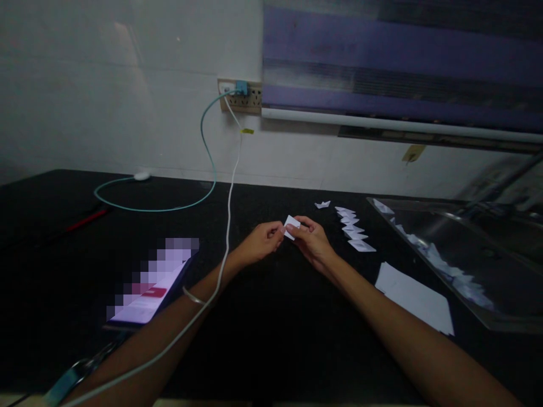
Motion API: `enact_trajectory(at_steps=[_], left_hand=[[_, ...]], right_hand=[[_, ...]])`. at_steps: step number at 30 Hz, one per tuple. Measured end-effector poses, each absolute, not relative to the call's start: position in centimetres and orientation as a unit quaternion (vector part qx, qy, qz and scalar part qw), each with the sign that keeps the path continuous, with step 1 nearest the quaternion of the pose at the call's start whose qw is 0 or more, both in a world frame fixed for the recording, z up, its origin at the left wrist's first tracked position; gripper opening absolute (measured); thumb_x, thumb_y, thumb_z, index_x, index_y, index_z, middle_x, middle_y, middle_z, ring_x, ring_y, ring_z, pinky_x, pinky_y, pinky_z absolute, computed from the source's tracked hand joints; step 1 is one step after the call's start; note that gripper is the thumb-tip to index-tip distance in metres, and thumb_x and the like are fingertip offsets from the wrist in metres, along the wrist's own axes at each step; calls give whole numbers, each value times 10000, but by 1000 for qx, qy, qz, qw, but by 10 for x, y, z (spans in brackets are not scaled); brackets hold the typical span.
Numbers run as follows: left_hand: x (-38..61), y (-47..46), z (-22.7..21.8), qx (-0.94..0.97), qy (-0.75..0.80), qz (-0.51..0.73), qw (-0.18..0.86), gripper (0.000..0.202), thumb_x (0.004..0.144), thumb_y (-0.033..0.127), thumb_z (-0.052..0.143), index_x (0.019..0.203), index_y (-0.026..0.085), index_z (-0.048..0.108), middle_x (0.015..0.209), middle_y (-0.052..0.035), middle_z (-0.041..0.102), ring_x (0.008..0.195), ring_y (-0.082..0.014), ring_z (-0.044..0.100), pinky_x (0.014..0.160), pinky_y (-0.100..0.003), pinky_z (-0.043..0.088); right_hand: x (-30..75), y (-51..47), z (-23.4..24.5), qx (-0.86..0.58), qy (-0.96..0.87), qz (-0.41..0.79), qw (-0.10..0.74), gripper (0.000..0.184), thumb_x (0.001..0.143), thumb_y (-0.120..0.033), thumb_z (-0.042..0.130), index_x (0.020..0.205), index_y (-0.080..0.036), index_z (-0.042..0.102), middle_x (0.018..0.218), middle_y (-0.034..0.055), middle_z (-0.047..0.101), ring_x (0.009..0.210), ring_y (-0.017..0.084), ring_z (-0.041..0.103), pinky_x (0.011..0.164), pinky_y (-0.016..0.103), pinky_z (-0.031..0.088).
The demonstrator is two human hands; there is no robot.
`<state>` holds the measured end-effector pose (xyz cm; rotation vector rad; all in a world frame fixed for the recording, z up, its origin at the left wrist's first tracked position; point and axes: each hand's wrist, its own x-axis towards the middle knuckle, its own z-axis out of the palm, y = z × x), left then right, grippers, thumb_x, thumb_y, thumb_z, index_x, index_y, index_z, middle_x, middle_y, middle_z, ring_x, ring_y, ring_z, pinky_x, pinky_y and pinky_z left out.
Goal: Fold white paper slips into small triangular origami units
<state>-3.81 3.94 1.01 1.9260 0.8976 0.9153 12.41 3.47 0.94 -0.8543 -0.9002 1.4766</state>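
Note:
Between my two hands is a small folded piece of white paper (291, 225), roughly diamond-shaped. My right hand (313, 242) pinches it with the thumb on the near face and the fingers behind. At its left corner, my left hand (265, 240) grips the edge between thumb and forefinger, the other fingers curled in. To the right of my hands, several folded paper boats (355, 233) lie in an overlapping row on the black counter (271, 339). One more paper boat (322, 204) sits apart behind them.
A stack of white paper (416, 297) lies right of my right forearm. More folded paper (449, 271) lines the edge of a metal sink (500, 254). A lit phone or tablet (155, 282) is at left. A white cable (229, 215) crosses over my left forearm from the wall socket (241, 97).

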Motion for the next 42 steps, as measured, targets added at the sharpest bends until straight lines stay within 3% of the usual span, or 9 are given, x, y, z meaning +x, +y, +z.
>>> enact_trajectory(at_steps=[8,16,21,26,29,32,36,42], left_hand=[[-39,37,13,769,377,373,358,367,949,400,427,675,162,478,609,31,470,544,-91,427,524,-217,320],[-39,38,11,759,357,375,396,390,948,482,434,730,165,502,606,31,489,542,-93,471,517,-205,350],[-42,40,10,771,359,373,371,449,962,526,382,726,166,509,581,27,503,519,-95,475,505,-207,345],[-41,40,14,718,376,393,434,477,931,577,404,701,169,500,569,32,496,490,-91,462,502,-209,360],[-40,43,14,681,388,384,489,597,937,632,273,657,163,517,502,24,477,446,-92,451,475,-213,335],[-40,48,12,671,389,353,523,675,929,656,205,604,156,522,445,12,464,402,-86,424,444,-211,281],[-43,52,10,655,356,401,531,501,895,586,437,685,145,551,515,17,512,449,-82,449,446,-198,294],[-42,49,9,688,360,427,463,458,928,558,418,806,141,563,591,14,534,506,-98,479,488,-212,361]], right_hand=[[127,37,7,-374,-401,601,581,413,498,-249,898,817,-172,648,758,10,728,640,134,656,647,265,502],[127,38,4,-397,-436,546,595,388,489,-270,905,773,-177,658,702,11,722,589,141,630,615,273,480],[126,37,3,-386,-449,549,589,311,592,-348,854,811,-177,716,763,26,724,650,155,633,656,292,485],[129,35,9,-429,-528,414,605,162,694,-331,788,744,-179,763,693,8,639,627,133,546,605,280,422],[131,32,13,-444,-574,312,613,98,729,-290,765,733,-193,774,654,-3,572,608,129,511,578,281,395],[132,29,13,-416,-637,228,608,70,773,-261,730,798,-225,784,699,6,572,661,142,533,598,287,414],[132,25,10,-350,-754,164,531,178,827,-193,648,924,-267,778,815,20,562,736,151,545,658,304,443],[131,24,13,-354,-730,249,530,320,825,-183,590,1122,-262,678,1006,59,566,897,196,571,763,336,495]])
